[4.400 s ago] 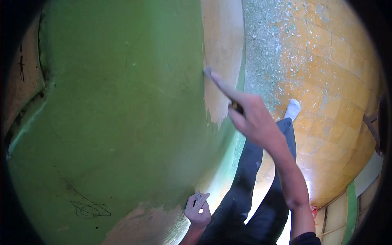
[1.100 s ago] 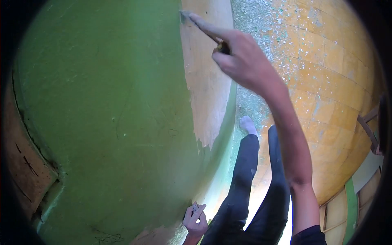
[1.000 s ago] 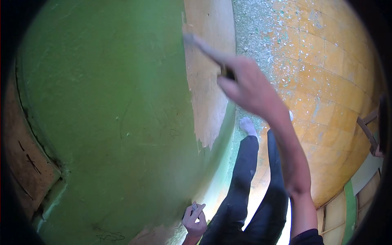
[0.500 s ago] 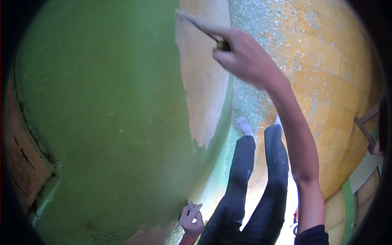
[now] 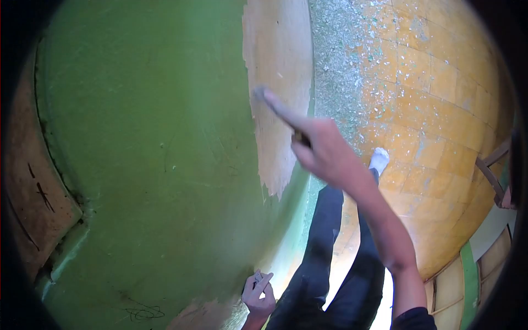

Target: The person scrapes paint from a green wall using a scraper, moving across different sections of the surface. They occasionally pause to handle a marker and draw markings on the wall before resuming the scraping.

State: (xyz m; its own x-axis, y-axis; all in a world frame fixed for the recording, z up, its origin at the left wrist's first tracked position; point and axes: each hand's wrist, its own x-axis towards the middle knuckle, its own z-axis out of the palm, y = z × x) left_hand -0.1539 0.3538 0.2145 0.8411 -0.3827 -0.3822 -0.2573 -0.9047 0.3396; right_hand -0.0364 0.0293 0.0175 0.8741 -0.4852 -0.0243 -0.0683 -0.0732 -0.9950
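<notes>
My right hand [image 5: 329, 151] is closed around the handle of a scraper [image 5: 301, 138], its index finger stretched along the tool. The blurred blade end lies over the bare pale strip [image 5: 278, 60] of the green wall [image 5: 137, 132], near the strip's ragged left edge. Low in the view, my left hand [image 5: 257, 297] is held close to the wall. Between its thumb and fingers is a small grey object [image 5: 258, 277], too small to name.
Paint flakes [image 5: 338, 66] lie thickly along the wall's foot and scatter over the yellow tiled floor [image 5: 440, 110]. My legs [image 5: 324, 236] and a socked foot [image 5: 379, 159] stand beside the wall. A brown-edged opening [image 5: 41, 187] is at the left, a wooden frame [image 5: 492, 170] at the right.
My right hand and the scraper have moved down along the bare strip, toward me. One foot has shifted slightly. My left hand has stayed in place.
</notes>
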